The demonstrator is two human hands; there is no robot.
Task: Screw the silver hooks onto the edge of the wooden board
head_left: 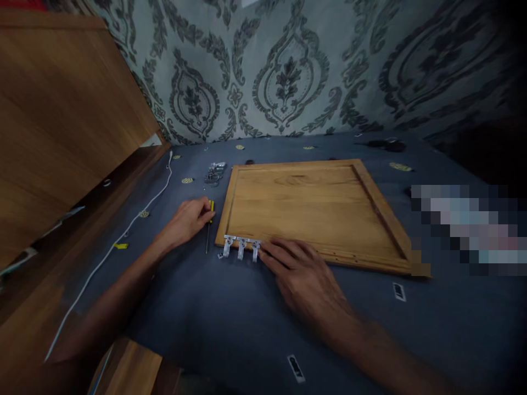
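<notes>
A framed wooden panel [313, 208] lies flat on a blue patterned cloth. A metal hook rack [241, 247] with three hooks sits at the panel's near left edge. My right hand [304, 271] lies flat on that edge with its fingers stretched toward the rack, fingertips touching its right end. My left hand [187, 219] rests on the cloth left of the panel, fingers curled over the yellow handle of a thin screwdriver [209, 227] whose shaft points toward me.
A small pile of metal hardware [214, 173] lies beyond the screwdriver. A white cable [123, 233] runs along the left. Wooden furniture [61, 120] stands at the left, patterned wallpaper behind. Small labels [398, 291] lie on the cloth.
</notes>
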